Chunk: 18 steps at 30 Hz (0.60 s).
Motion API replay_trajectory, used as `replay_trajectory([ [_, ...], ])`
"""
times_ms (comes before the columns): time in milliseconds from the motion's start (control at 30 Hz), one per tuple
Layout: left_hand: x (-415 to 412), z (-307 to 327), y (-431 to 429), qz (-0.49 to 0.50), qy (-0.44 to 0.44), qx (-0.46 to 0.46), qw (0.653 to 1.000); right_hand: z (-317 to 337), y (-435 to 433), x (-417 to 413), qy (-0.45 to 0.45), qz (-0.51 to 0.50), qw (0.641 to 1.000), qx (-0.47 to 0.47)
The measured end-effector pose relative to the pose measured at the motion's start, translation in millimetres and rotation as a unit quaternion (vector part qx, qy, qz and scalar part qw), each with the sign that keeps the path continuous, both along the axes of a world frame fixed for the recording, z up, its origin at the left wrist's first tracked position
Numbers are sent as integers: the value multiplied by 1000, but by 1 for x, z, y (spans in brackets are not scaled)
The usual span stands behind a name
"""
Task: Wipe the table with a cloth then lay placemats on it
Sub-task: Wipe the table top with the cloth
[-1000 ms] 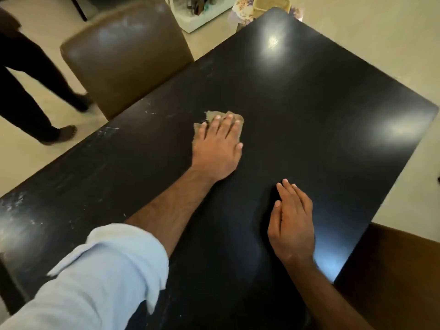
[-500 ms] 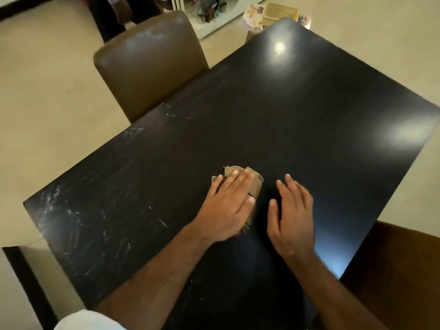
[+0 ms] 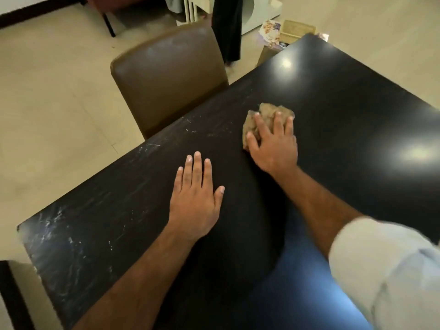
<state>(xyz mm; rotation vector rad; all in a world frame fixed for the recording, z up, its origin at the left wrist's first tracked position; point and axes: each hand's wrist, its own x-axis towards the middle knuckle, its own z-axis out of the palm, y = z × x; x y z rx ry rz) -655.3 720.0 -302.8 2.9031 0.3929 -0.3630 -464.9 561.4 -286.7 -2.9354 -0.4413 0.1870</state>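
A crumpled tan cloth (image 3: 266,115) lies on the glossy black table (image 3: 345,120), near the middle of its left side. My right hand (image 3: 273,146) presses down on the cloth with fingers spread over it and the thumb at its left edge. Nearer to me, my left hand (image 3: 195,198) rests flat on the bare tabletop, palm down and fingers straight, holding nothing. White scuff marks streak the table's near left part (image 3: 59,229).
A brown padded chair (image 3: 166,77) is pushed against the table's left edge. Behind it stands a person in dark clothes (image 3: 226,27). A beige woven item (image 3: 297,29) and flowered prints (image 3: 270,30) lie past the far corner. White furniture (image 3: 259,10) stands beyond.
The cloth passed from my left hand to my right hand, which now pushes it away from me. My left hand now lies flat on the table. The view has swung rightwards.
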Motion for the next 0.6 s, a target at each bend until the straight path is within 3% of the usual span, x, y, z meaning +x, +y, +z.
replay_trajectory([
  [100, 0, -2, 2, -7, -11, -11, 1000, 1, 52, 42, 14, 3, 1000, -6],
  [200, 0, -1, 2, -10, 6, -8, 1000, 1, 86, 15, 23, 94, 995, -13],
  [300, 2, 1, 1, -11, 25, 1, 1000, 0, 60, -15, 14, 136, 991, -8],
  [433, 5, 2, 4, -17, 39, -9, 999, -4, 22, 36, 6, 76, 996, -42],
  [533, 6, -1, 6, -23, 37, -10, 999, -2, 41, 113, 11, -3, 1000, -22],
  [600, 4, -4, 7, -25, 36, -7, 999, -1, 72, 141, 15, -1, 1000, -17],
])
